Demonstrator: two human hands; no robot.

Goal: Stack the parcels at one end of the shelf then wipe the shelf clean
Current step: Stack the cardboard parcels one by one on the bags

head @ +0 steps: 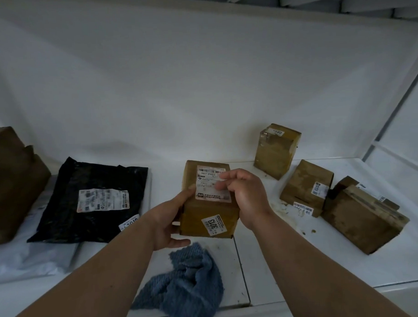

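Both my hands hold a brown cardboard parcel (208, 215) with a white label and a "3013" sticker, above the middle of the white shelf (290, 264). My left hand (168, 221) grips its left side, thumb on top. My right hand (246, 197) grips its right side, fingers curled over the label. A crumpled blue cloth (184, 285) lies on the shelf just below the parcel. To the right stand three more brown boxes: an upright one (275, 151), a tilted one (305, 185) and a larger one (364, 217).
A black poly-bag parcel (91, 200) lies at the left on a grey poly bag (29, 257). A big brown box (12, 184) sits at the far left edge. Dirt specks (285, 210) mark the shelf near the right boxes. A white back wall rises behind.
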